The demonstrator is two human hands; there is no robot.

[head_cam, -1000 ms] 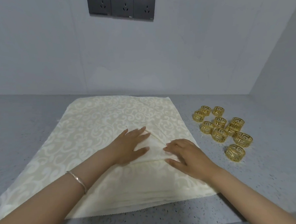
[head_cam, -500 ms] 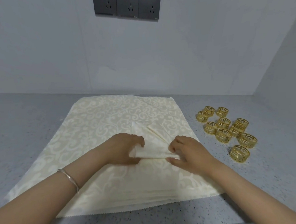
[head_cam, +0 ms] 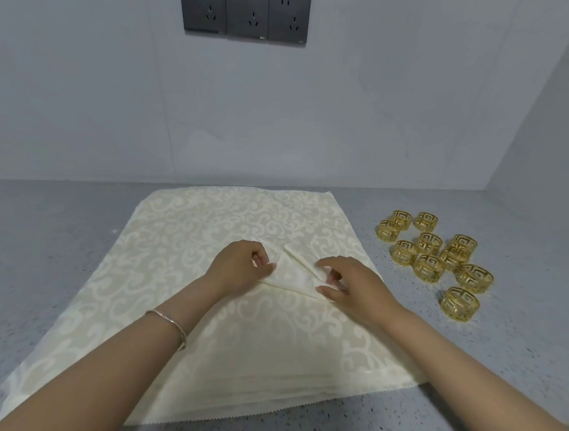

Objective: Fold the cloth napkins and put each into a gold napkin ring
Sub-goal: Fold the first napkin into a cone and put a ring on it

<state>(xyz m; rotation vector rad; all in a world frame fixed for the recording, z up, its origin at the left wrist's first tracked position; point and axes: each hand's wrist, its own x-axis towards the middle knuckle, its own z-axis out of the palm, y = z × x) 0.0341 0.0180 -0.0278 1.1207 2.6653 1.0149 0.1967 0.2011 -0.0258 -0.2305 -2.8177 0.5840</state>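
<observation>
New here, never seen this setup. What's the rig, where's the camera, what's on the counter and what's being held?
There is no robot: a person works with two bare hands. Every picture comes from one wide-angle camera worn on the head, looking forward and down, so the arms enter from the bottom. On the grey counter lies a stack of cream patterned napkins. To its right is a cluster of about ten gold napkin rings, none in use yet. On top of the stack, the left hand and the right hand each pinch a folded napkin, gathered into a narrow wedge. The left wrist wears a bracelet. Dark wall sockets sit on the wall behind.
</observation>
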